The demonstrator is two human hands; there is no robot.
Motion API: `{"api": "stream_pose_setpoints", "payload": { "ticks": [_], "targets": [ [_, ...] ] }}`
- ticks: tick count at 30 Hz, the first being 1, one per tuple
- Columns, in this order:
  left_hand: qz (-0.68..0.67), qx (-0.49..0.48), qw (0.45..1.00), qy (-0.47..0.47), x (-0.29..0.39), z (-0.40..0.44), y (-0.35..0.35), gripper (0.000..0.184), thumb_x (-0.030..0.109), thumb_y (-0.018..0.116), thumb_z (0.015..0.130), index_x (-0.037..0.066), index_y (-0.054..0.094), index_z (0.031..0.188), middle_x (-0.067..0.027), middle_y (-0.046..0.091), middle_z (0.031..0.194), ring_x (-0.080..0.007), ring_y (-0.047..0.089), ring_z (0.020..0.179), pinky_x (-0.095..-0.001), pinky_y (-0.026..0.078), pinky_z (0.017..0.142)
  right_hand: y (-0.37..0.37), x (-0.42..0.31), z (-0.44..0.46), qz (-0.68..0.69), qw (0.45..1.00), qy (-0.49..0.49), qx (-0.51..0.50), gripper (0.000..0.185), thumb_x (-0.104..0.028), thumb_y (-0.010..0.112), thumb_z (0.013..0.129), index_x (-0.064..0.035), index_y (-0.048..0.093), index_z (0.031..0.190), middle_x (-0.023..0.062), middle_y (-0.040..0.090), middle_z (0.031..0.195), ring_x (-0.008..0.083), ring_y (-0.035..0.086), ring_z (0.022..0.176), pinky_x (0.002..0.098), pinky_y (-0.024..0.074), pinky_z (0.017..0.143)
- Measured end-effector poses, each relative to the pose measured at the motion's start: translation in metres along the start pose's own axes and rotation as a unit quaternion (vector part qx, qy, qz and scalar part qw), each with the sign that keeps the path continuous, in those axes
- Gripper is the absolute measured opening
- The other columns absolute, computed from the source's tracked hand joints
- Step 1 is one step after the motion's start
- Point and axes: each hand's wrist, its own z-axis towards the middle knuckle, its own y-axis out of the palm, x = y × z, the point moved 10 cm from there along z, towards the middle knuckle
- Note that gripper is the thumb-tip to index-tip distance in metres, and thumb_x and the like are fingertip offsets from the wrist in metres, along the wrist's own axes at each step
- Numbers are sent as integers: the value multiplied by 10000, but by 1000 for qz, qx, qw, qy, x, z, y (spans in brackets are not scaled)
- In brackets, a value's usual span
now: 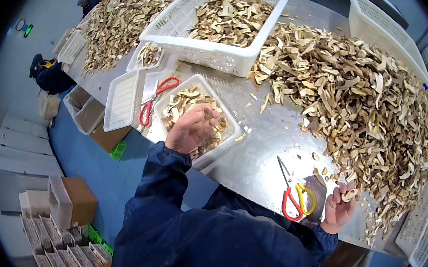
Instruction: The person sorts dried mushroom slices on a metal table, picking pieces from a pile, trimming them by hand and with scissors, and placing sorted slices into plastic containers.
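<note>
Mushroom slice (pixel 350 195) is pinched in right fingers (pixel 336 196), scissors (pixel 289 182) beside; left fingers (pixel 198 115) curled over tray (pixel 231 133), grip unclear.

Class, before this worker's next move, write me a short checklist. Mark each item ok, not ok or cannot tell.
1. Right hand has a slice in its fingers: ok.
2. Left hand is over the small white tub: ok.
3. Left hand is empty: cannot tell, fingers curled.
4. Red-and-yellow scissors lie apart from both hands: ok.
5. Red scissors are shut: not ok, handles spread.
6. Metal table is free of loose bits: not ok.
</note>
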Motion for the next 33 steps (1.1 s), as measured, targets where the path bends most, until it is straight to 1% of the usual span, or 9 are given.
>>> {"api": "stream_pose_setpoints", "payload": {
  "ticks": [6,8,10,12,14,15,19,23,33],
  "targets": [
    [254,-45,962,-89,-92,31,79,210,201,565,877,21,557,984,-43,598,889,-116,551,775,-250,466,690,14,2,-5,28,999,-6,-18,249,-182,584,883,-73,399,1010,80,459,941,165,458,727,282,433,574],
    [259,-175,947,-74,-145,39,117,325,181,635,850,44,527,1125,-121,606,1083,-182,593,957,-310,479,819,17,3,-8,14,1000,-8,-9,232,-186,569,890,-79,392,995,77,457,934,161,446,707,278,427,566],
    [511,-168,816,211,-115,18,163,546,172,671,809,44,438,1285,-188,485,1267,-285,501,1156,-375,409,971,20,2,-8,-3,1000,-3,-14,231,-188,565,892,-82,386,992,73,452,926,159,439,704,275,423,568],
    [650,-102,685,314,-67,-8,160,696,149,689,778,40,340,1370,-211,349,1379,-348,359,1284,-403,291,1074,21,-4,-11,1,999,-12,-31,234,-191,568,892,-74,390,987,62,434,893,156,440,702,269,413,555],
    [490,37,848,196,-24,-17,80,668,97,680,762,14,362,1343,-196,385,1351,-344,381,1259,-382,282,1074,16,-11,-14,10,999,-24,-26,233,-192,571,892,-75,392,985,62,435,887,154,443,703,265,412,552],
    [576,99,727,361,9,-42,45,607,91,679,759,-4,412,1296,-195,448,1283,-339,427,1205,-387,339,1023,9,-14,-14,7,1000,-26,-7,234,-189,572,891,-74,392,985,62,437,885,151,442,697,261,411,551],
    [673,435,554,225,34,-116,-106,471,262,636,810,-40,489,1140,-206,555,960,-364,540,908,-424,429,824,3,-5,-1,9,1000,-7,-7,233,-181,581,884,-72,403,989,68,442,888,154,448,690,263,421,550],
    [356,387,848,-59,-59,-112,-199,344,301,639,834,-34,628,910,-80,638,763,-124,585,592,-267,476,495,12,7,11,17,1000,11,-1,238,-178,591,877,-72,410,988,71,451,882,167,460,700,267,416,527],
    [47,261,960,92,-6,-145,-179,271,75,491,915,-25,516,1165,-111,609,1108,-195,604,993,-327,489,869,13,32,7,8,997,81,6,266,-228,602,883,-68,421,992,78,490,928,152,462,689,268,446,543]
  ]
}}
